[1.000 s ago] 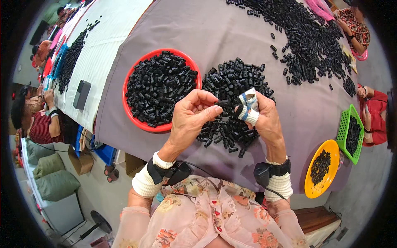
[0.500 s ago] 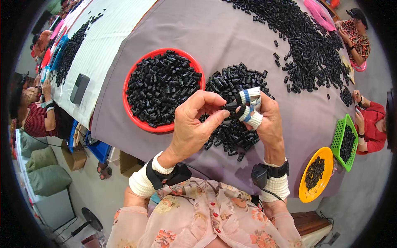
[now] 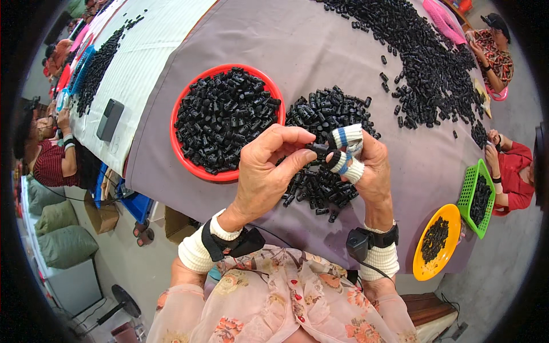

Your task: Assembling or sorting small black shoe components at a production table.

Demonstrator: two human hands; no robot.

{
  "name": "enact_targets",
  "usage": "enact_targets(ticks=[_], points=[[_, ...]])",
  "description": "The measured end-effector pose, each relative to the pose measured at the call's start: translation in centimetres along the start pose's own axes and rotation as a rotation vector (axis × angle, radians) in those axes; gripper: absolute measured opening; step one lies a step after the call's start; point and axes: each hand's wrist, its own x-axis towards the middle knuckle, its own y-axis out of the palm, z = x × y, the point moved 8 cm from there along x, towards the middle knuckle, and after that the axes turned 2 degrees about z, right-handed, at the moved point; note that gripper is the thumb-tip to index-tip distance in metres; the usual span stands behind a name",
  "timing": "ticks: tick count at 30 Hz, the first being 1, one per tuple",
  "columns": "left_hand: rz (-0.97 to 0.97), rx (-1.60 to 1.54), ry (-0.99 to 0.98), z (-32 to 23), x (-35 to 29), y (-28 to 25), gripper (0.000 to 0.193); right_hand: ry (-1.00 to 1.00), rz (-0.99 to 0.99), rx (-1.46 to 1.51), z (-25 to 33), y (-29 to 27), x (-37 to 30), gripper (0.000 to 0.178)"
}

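Observation:
A small black cylindrical plastic part [image 3: 318, 150] is pinched between the thumb and forefinger of my left hand [image 3: 264, 167]. My right hand [image 3: 369, 166] meets it from the other side, its thumb and forefinger wrapped in white and blue knitted finger covers and closed on the part's right end. Both hands hover over a loose pile of black parts [image 3: 329, 111] on the grey cloth. Left of the pile stands a red round basin [image 3: 173, 131] heaped with the same kind of parts. My fingers hide some of the pile.
A yellow plate [image 3: 420, 268] with small dark pieces and a green basket [image 3: 464, 194] of parts sit at the table's right edge. A large heap of black parts [image 3: 434, 80] spreads across the far right. Other people work around; a dark box [image 3: 110, 120] stands left.
My hands hold nearly the same pose, with the black part between them showing slightly more. At the right, the red-sleeved person's hands have shifted.

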Motion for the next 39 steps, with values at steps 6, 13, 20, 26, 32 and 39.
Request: enact_targets(ticks=[6,13,20,26,32,39], points=[[0.000,-0.050,-0.050,0.2,0.1,0.1,0.021,-0.013,0.010,0.026,-0.1,0.1,-0.3,0.024],[0.044,-0.335,-0.186,2.1,-0.3,0.6,0.023,-0.066,0.018,-0.011,0.0,0.5,-0.5,0.023],[0.031,-0.422,-0.274,2.3,-0.4,1.1,0.025,-0.076,0.029,-0.077,0.7,1.0,-0.6,0.023],[0.023,-0.469,-0.300,2.9,-0.3,1.2,0.023,-0.122,0.023,-0.071,0.4,1.2,-0.8,0.023],[0.006,-0.485,-0.342,3.2,-0.5,1.1,0.020,-0.106,0.005,-0.122,0.1,1.0,-0.9,0.024],[-0.006,-0.495,-0.355,3.2,-0.7,1.2,0.020,-0.099,-0.012,-0.107,-0.2,0.9,-0.8,0.025]])
